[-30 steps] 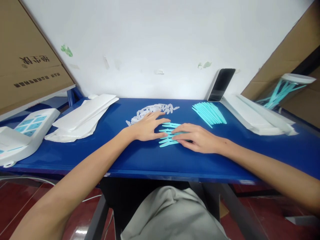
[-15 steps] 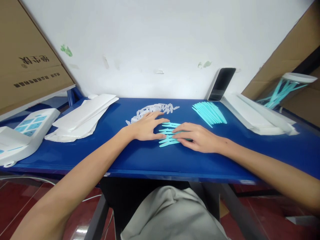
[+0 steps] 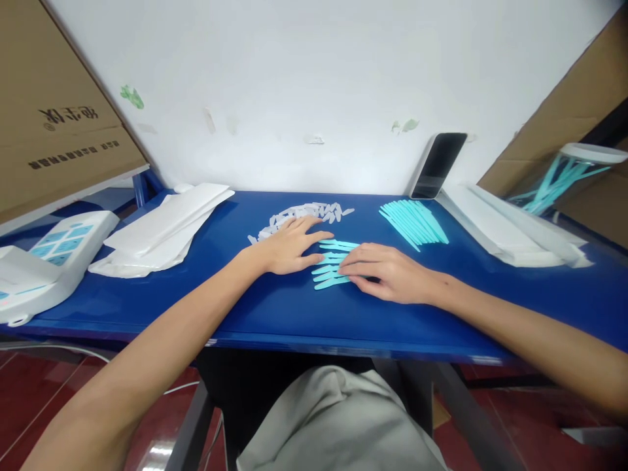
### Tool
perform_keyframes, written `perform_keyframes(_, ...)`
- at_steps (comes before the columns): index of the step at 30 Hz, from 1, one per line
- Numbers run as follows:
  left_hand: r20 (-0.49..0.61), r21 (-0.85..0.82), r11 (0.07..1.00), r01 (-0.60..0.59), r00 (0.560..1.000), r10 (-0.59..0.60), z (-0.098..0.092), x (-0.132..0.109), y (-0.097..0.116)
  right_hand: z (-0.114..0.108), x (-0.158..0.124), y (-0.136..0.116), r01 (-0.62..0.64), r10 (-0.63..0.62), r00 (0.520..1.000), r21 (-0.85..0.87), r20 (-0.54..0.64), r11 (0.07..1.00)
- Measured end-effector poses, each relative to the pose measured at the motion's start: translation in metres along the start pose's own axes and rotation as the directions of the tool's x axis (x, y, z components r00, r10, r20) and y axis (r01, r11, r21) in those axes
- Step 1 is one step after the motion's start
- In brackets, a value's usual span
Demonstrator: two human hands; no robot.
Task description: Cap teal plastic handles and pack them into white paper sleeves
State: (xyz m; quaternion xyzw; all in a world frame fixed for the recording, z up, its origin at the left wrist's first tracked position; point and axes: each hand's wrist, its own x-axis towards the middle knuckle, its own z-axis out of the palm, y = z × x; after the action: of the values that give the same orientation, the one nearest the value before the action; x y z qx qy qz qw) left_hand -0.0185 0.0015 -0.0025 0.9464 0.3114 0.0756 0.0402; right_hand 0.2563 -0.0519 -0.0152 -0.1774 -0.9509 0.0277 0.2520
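On the blue table [image 3: 275, 307], several turquoise plastic sticks [image 3: 330, 269] lie side by side in a small row at the centre. My left hand [image 3: 289, 245] rests flat with fingers spread, its fingertips touching the left ends of the sticks. My right hand [image 3: 387, 271] lies palm down over their right ends, fingers pressing on them. Neither hand has anything lifted. Just behind my left hand lies a heap of small white caps [image 3: 299, 214].
A larger bundle of turquoise sticks [image 3: 415, 222] lies at the back right, near a phone [image 3: 438, 166] leaning on the wall. White bags are stacked at left [image 3: 161, 229] and right [image 3: 500, 226]. A clear jar with sticks [image 3: 564, 176] and cardboard boxes [image 3: 53, 111] flank the table.
My right hand slid slightly left over the row of sticks. My left hand stays in place; the view shifted a little.
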Motion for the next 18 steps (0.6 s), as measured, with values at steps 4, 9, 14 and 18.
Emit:
perform_keyframes(4,0.026,-0.002,1.000,0.012,1.000,-0.012,0.0023,0.0029,0.0022,0.0005,0.0000,-0.0005,-0.001,0.001,1.000,-0.007,0.009,1.000)
perform_keyframes(9,0.033,-0.011,1.000,0.015,0.999,-0.014,0.0040,0.0029,0.0030,0.0014,-0.0019,0.0014,0.005,-0.005,1.000,-0.033,-0.025,0.999)
perform_keyframes(14,0.031,0.002,0.999,0.036,0.999,-0.036,0.0024,0.0023,0.0026,0.0015,-0.0031,0.0037,-0.018,0.018,1.000,-0.066,-0.011,0.998)
perform_keyframes(18,0.003,0.023,0.999,0.030,1.000,-0.030,0.0030,0.0023,0.0011,0.0009,-0.0026,0.0038,-0.006,0.006,1.000,-0.053,0.009,0.999)
